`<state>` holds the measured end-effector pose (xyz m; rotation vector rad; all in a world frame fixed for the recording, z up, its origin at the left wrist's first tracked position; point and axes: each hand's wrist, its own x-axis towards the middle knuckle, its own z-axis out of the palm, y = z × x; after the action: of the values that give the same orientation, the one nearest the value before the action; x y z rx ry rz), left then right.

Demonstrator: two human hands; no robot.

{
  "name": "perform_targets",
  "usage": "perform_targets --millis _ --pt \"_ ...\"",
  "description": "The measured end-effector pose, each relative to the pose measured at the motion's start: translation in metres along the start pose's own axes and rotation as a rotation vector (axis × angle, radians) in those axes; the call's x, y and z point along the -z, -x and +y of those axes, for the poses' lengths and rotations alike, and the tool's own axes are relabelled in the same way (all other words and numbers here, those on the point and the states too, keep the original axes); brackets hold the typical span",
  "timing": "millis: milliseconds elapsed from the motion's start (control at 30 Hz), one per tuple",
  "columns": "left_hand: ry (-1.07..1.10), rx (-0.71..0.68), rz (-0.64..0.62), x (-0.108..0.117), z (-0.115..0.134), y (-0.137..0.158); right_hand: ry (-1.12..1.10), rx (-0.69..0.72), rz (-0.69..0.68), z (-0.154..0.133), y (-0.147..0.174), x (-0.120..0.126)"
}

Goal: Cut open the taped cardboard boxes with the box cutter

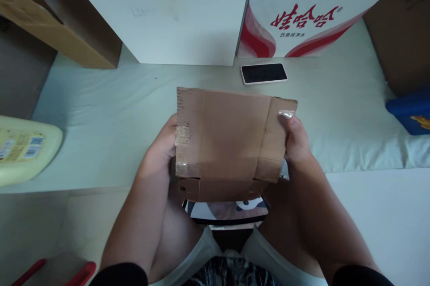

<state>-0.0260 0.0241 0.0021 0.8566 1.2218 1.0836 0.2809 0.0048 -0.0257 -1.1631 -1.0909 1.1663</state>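
Here, a brown carton [231, 136], inside hidden, in the fingers [293, 127] of left hand [164, 140] and right hand [297, 141].

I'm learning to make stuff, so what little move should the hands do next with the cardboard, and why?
Maybe set the cardboard down on the pale green cloth: the left hand and right hand both hold its sides, so neither looks free to work its lower flap.

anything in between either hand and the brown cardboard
Nothing visible: the left hand and right hand hold the brown cardboard at opposite sides. Clear tape stuck on it sits beside the right hand.
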Motion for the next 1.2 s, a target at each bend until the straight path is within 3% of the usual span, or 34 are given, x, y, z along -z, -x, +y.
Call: perform_targets --millis 100,200,300,467,567,700,767,900,967,1100,1200 --pt "-0.064 0.086 0.007 0.001 -0.005 -0.006 0.025 0.042 0.088 0.0 -0.003 -0.002" --pt "0.01 0.155 -0.034 0.003 -0.008 -0.016 0.05 -0.012 0.103 0.005 -0.007 -0.001" --pt "0.128 0.135 -0.118 0.004 -0.009 -0.021 0.079 -0.023 0.16 0.01 -0.009 -0.001" --pt "0.019 0.081 -0.212 0.002 -0.006 -0.012 0.098 0.023 0.238 0.014 -0.011 0.002" --pt "0.094 -0.003 -0.119 0.004 -0.002 -0.01 0.058 0.05 0.234 0.013 -0.015 0.009" --pt "0.282 -0.262 0.113 0.015 0.001 -0.02 -0.06 0.015 0.276 0.012 -0.019 0.014" --pt "0.31 -0.325 0.177 0.023 -0.001 -0.029 -0.101 0.007 0.211 0.01 -0.017 0.01" --pt "0.342 -0.299 0.215 0.032 -0.01 -0.041 -0.062 -0.072 -0.155 0.006 -0.005 -0.011" --pt "0.355 -0.282 0.224 0.028 -0.012 -0.043 -0.017 -0.143 -0.253 0.005 0.002 -0.023" --pt "0.358 -0.272 0.225 0.015 -0.009 -0.036 -0.03 -0.262 -0.188 0.0 0.012 -0.037" --pt "0.438 -0.244 0.17 0.011 -0.003 -0.03 -0.09 -0.178 -0.05 -0.018 0.015 -0.037"
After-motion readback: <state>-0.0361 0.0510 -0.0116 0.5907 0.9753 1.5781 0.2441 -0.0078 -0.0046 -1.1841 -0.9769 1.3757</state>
